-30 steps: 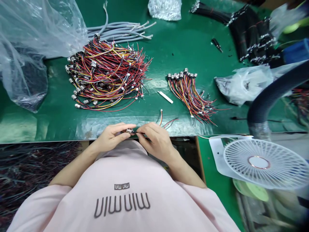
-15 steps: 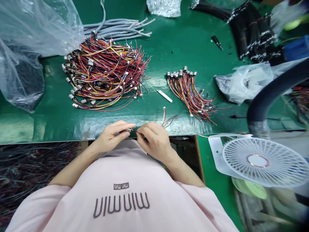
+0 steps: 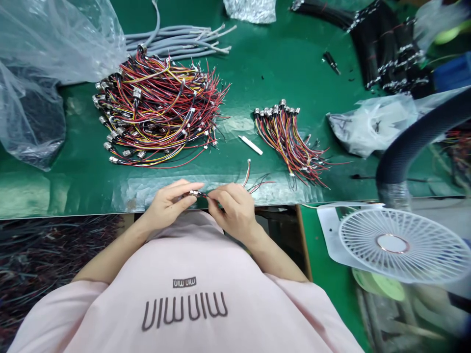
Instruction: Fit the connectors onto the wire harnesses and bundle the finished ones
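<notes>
At the table's front edge, my left hand [image 3: 170, 202] pinches a small silver metal connector [image 3: 194, 192] between thumb and fingers. Dark wires run from its back end into my right hand [image 3: 232, 205], whose thumb and fingertips are closed on them. Past my right hand, the loose ends [image 3: 259, 185] of red, black and white wires lie over the table, one tipped with a white plug. A large heap of wired connectors [image 3: 162, 113] lies beyond my left hand. A smaller, neater bundle of them [image 3: 289, 142] rests beyond my right hand, with a white pen-like tool [image 3: 250, 145] beside it.
Clear plastic bags [image 3: 55, 44] and grey cables [image 3: 176, 39] are at the back left. Bundled black cables [image 3: 371, 44] lie at the back right. A white fan [image 3: 393, 243] and a thick black hose [image 3: 415, 137] stand close on the right.
The connector has turned slightly and more of its metal body shows between my hands. The wires past my right hand have shifted a little. Both hands stay in nearly the same place.
</notes>
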`<state>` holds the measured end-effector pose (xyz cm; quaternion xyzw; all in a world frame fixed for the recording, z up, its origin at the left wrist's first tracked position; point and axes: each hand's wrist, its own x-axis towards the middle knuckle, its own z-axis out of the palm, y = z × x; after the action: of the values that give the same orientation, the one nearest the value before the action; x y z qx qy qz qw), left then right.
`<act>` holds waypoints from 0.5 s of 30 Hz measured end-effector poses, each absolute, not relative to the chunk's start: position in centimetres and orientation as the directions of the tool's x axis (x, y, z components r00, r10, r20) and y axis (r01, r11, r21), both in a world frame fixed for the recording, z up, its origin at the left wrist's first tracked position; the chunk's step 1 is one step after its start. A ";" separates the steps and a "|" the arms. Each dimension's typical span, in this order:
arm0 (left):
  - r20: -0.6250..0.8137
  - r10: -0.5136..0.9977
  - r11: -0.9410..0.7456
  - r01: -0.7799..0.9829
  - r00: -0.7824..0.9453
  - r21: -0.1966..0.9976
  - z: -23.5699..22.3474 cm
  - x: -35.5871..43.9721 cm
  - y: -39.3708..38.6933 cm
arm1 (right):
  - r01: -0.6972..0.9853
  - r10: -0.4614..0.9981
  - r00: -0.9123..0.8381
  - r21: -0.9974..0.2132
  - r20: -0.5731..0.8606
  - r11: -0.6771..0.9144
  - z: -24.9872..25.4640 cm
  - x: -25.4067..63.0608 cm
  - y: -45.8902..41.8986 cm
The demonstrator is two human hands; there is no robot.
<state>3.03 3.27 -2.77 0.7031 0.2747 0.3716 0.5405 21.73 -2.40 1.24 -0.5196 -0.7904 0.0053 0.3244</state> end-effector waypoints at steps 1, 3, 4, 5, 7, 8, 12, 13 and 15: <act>0.239 0.784 -0.282 -0.014 0.573 0.959 -2.7 3.1 3.3 | 0.816 0.829 -0.258 -0.347 0.497 0.463 1.2 21.7 -2.4; 0.265 0.771 -0.314 -0.015 0.579 0.949 -2.7 3.2 3.3 | 0.802 0.845 -0.273 -0.377 0.459 0.463 1.2 22.0 -2.3; 0.273 0.766 -0.325 -0.016 0.582 0.946 -2.7 3.2 3.3 | 0.788 0.856 -0.279 -0.406 0.435 0.463 1.3 22.2 -2.3; 0.276 0.763 -0.329 -0.016 0.585 0.944 -2.6 3.2 3.3 | 0.771 0.867 -0.287 -0.439 0.408 0.462 1.4 22.4 -2.2; 0.272 0.762 -0.327 -0.013 0.588 0.945 -2.6 3.1 3.3 | 0.742 0.883 -0.300 -0.494 0.361 0.454 1.6 22.9 -2.2; 0.267 0.762 -0.325 -0.009 0.589 0.946 -2.7 3.1 3.3 | 0.733 0.888 -0.303 -0.511 0.345 0.449 1.7 23.2 -2.2; 0.252 0.758 -0.325 0.013 0.602 0.945 -2.7 3.0 3.4 | 0.748 0.894 -0.290 -0.502 0.341 0.434 1.9 23.4 -2.2; 0.250 0.757 -0.327 0.018 0.604 0.945 -2.7 3.0 3.3 | 0.754 0.890 -0.286 -0.489 0.356 0.438 1.9 23.3 -2.2; 0.249 0.756 -0.330 0.025 0.605 0.943 -2.7 3.1 3.3 | 0.770 0.879 -0.281 -0.456 0.387 0.447 1.9 23.0 -2.2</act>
<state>3.08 3.32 -2.68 0.7339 0.2662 0.3559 0.5137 23.02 -2.22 1.89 -0.5182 -0.7951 0.0901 0.3018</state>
